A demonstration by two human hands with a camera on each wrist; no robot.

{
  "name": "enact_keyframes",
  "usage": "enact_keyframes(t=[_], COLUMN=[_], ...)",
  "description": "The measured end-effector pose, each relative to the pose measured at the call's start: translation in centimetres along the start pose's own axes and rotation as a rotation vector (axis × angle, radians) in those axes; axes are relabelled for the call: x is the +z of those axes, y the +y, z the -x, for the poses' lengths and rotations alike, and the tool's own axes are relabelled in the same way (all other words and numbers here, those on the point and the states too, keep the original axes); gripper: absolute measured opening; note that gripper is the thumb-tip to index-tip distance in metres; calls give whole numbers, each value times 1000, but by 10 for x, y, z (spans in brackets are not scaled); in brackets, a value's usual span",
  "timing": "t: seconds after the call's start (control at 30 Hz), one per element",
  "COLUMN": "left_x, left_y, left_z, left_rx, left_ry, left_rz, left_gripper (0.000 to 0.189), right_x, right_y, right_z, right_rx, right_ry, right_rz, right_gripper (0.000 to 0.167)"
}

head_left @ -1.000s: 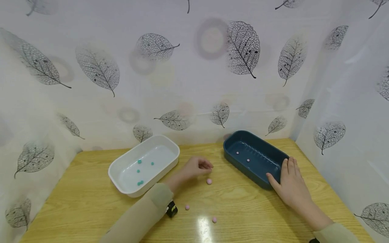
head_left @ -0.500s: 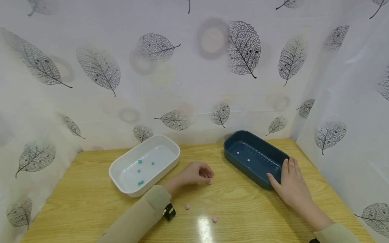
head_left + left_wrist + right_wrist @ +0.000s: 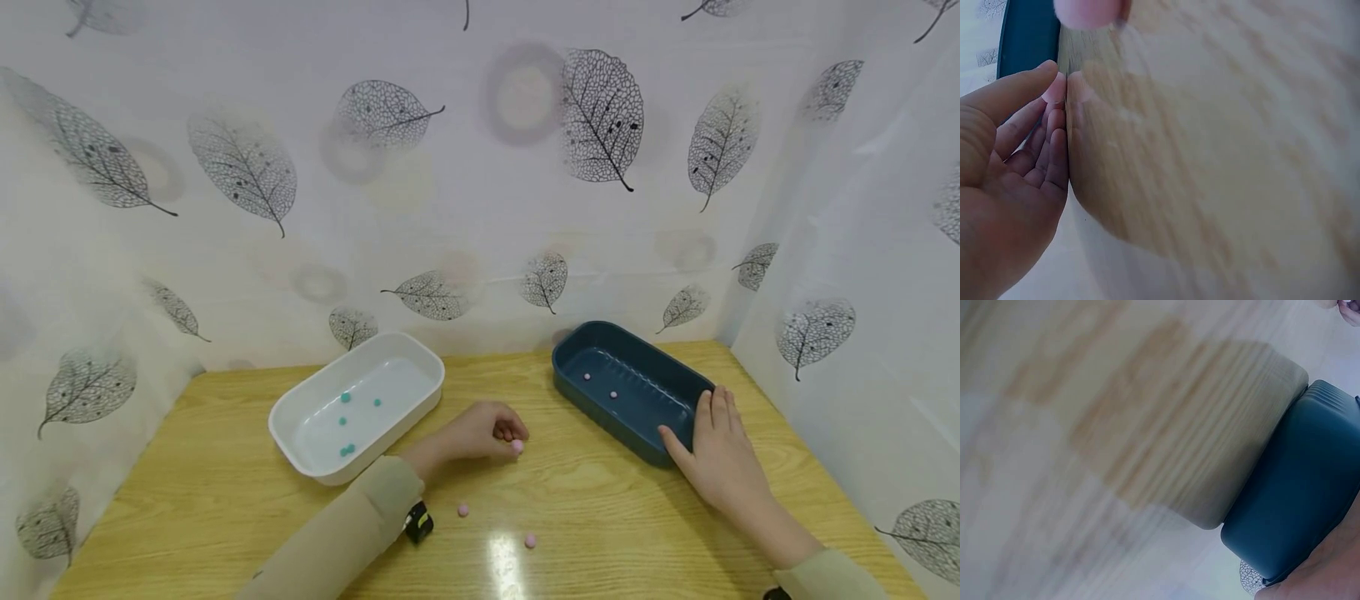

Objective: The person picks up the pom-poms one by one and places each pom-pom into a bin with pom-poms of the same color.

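My left hand [image 3: 480,433] is low over the middle of the table, with its thumb and index finger pinching a small pink ball [image 3: 517,447]. In the left wrist view that pink ball [image 3: 1055,89] sits between thumb and fingertip, close to the tabletop. My right hand [image 3: 723,462] rests with straight fingers on the near right corner of a dark blue rectangular dish [image 3: 611,429], its thumb along the front rim. Two small pink balls [image 3: 613,395] lie inside this dish. Two loose pink balls, one left [image 3: 462,510] and one right [image 3: 530,541], lie nearer the front.
A white rectangular dish [image 3: 405,429] holding several teal balls [image 3: 345,397] stands behind and left of my left forearm. Both dishes stand on a wood-grain table [image 3: 600,533]. A leaf-patterned curtain [image 3: 480,208] closes off the back and sides.
My left hand has come down and toward the front a little, and its thumb and finger have closed on the pink ball. The right hand has stayed on the blue dish.
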State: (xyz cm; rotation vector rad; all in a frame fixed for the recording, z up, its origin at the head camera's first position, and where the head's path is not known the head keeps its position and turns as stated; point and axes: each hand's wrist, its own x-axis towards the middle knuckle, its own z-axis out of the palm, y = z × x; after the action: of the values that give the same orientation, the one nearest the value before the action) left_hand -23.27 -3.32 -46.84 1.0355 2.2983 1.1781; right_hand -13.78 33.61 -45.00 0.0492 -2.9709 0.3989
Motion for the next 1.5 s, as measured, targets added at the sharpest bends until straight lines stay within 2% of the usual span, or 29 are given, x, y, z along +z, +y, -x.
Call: enact_keyframes(t=[0.6,0.77,1.17,1.3,1.5], left_x=[1,2,1,1,1], left_y=[1,-1,0,-1,-1], left_z=[-5,-6,-6,-8,-9], left_rx=[16,-6,-64,-100,-117], left_ry=[-9,-1,71,101,128], left_rz=[-102,-83,-2,-13,-25], left_gripper=[10,6,9,10,10], right_x=[-1,-1,-2,-2,-2], right_y=[-1,-1,0,0,-1], right_z=[0,0,-1,-1,-1], right_rx=[-2,2,12,10,7], right_ry=[-4,-8,-23,-19,-18], right_rz=[-3,-7,-9,-6,-5], right_gripper=[98,99,99,99,99])
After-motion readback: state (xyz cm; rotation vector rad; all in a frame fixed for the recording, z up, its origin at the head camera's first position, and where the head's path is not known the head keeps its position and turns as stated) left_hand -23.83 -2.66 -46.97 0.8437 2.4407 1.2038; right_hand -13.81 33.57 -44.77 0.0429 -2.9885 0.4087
